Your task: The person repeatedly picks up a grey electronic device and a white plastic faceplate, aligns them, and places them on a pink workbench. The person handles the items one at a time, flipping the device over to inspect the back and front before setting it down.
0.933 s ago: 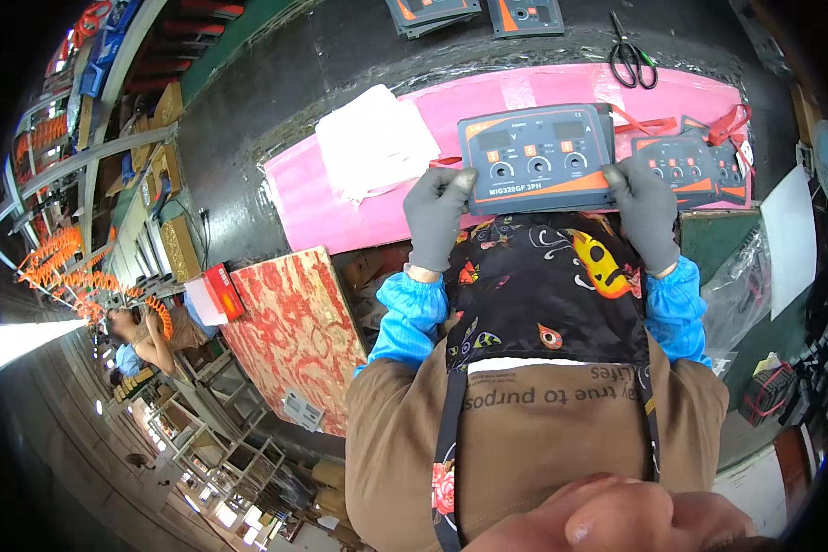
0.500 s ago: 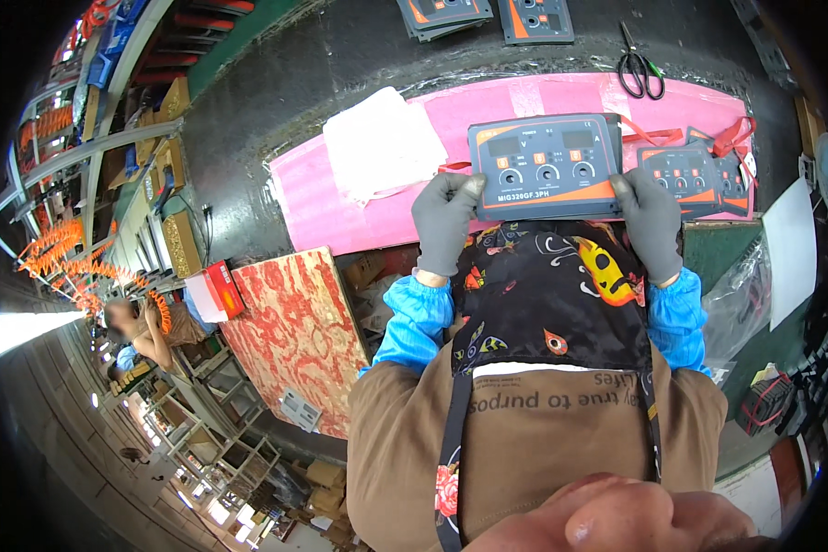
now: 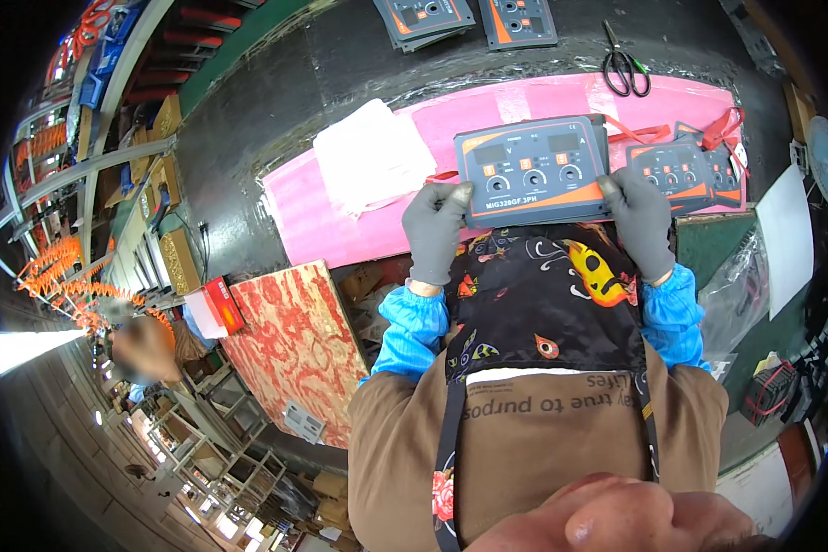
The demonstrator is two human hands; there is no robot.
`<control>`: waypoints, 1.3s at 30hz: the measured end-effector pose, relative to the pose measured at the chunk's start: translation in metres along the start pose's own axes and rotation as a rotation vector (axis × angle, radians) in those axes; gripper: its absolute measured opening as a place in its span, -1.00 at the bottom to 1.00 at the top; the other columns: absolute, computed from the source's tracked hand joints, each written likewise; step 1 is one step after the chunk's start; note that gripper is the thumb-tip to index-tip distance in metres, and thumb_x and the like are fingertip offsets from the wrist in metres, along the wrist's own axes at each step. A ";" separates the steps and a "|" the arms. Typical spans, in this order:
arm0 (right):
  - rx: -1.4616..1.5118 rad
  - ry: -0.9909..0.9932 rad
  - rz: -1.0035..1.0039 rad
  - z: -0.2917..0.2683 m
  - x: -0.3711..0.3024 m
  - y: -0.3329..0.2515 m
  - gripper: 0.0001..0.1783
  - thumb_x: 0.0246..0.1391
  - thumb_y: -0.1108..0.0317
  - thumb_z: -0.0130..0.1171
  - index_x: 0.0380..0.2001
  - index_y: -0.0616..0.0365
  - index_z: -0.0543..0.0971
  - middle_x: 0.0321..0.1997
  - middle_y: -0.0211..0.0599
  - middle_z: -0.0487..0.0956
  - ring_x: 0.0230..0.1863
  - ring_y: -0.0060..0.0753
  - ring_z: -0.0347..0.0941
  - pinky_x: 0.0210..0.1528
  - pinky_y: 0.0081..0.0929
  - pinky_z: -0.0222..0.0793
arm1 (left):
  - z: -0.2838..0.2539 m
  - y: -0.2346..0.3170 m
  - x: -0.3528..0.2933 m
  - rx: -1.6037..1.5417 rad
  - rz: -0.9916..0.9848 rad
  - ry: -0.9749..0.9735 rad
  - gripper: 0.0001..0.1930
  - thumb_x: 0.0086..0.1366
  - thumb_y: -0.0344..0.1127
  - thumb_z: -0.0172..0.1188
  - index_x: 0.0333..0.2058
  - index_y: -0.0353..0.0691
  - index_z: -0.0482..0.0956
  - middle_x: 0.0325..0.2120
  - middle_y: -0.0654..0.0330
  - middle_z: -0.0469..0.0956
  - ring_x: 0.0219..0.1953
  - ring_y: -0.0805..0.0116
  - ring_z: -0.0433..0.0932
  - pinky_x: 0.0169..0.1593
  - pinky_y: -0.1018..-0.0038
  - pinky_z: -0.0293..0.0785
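Note:
A grey-blue control panel plate with orange bands, round dial openings and dark windows is held face up over the near edge of the pink sheet. My left hand, in a grey glove, pinches its lower left corner with the thumb on top. The lower right corner is gripped by my right hand, gloved alike. Under the panel's right side, the edge of another dark plate shows. The fingers beneath the panel are hidden. Close to my right hand, more panels lie overlapping with red ribbons.
White cloths or sheets lie left of the panel. Black-handled scissors and two groups of panels rest on the dark table's far side. A red-patterned board stands at left, near another person.
The held panel has tipped slightly, its left end a little lower, with both hands still on it. The whole view has shifted slightly. The person at far left has changed position.

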State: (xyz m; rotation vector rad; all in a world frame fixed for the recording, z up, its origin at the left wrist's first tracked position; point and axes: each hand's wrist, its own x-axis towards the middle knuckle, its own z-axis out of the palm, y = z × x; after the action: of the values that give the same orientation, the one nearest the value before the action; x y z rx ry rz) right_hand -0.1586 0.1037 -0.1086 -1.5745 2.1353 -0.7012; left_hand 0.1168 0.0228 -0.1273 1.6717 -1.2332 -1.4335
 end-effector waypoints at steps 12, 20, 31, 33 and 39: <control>-0.031 -0.019 0.004 -0.001 -0.001 0.001 -0.75 0.23 0.17 0.16 -0.38 0.13 0.53 -0.44 -0.08 0.55 -0.39 0.06 0.52 -0.40 -0.15 0.35 | 0.000 0.001 0.000 0.020 -0.005 0.005 -0.70 0.25 -0.18 0.38 -0.40 -0.37 0.61 -0.58 0.25 0.56 -0.59 0.57 0.46 -0.49 0.60 0.40; -0.417 -0.136 -0.312 -0.013 0.015 0.001 -0.82 0.15 0.18 0.19 -0.37 0.04 0.56 -0.47 -0.18 0.57 -0.38 0.00 0.54 -0.41 -0.11 0.39 | -0.018 0.036 0.017 0.890 0.449 -0.162 -0.61 0.21 0.00 0.33 -0.54 -0.25 0.61 -0.62 0.15 0.56 -0.58 0.30 0.54 -0.48 0.29 0.38; -0.507 0.046 -0.349 -0.011 0.025 -0.018 -0.25 0.03 0.12 0.30 0.28 0.02 0.30 0.16 -0.14 0.45 0.17 -0.12 0.39 0.02 -0.22 0.42 | 0.021 0.058 0.002 1.139 0.949 -0.206 -0.09 -0.22 0.15 0.50 0.17 0.03 0.41 0.19 0.00 0.30 0.32 -0.17 0.15 0.24 -0.26 0.12; -0.179 0.019 -0.218 0.004 0.024 0.000 -0.29 0.10 0.17 0.26 0.30 -0.01 0.31 0.10 -0.15 0.50 0.12 -0.12 0.44 0.07 -0.21 0.42 | 0.027 0.040 -0.001 1.068 0.907 -0.307 -0.01 -0.24 0.16 0.52 0.24 0.07 0.35 0.26 -0.01 0.23 0.38 -0.21 0.04 0.30 -0.31 0.03; 0.498 0.059 0.081 0.025 0.046 0.010 -0.49 0.26 0.29 0.06 0.28 -0.11 0.38 -0.01 -0.10 0.60 0.04 -0.17 0.54 0.08 -0.29 0.42 | 0.029 0.023 -0.001 1.033 0.977 -0.319 -0.07 -0.25 0.15 0.52 0.20 0.18 0.41 0.26 0.05 0.24 0.37 -0.16 0.07 0.26 -0.36 0.04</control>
State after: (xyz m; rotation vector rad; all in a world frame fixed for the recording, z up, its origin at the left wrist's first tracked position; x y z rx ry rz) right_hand -0.1650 0.0585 -0.1358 -1.2055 1.8546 -1.1547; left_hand 0.0823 0.0179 -0.1131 0.9663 -2.7412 -0.4141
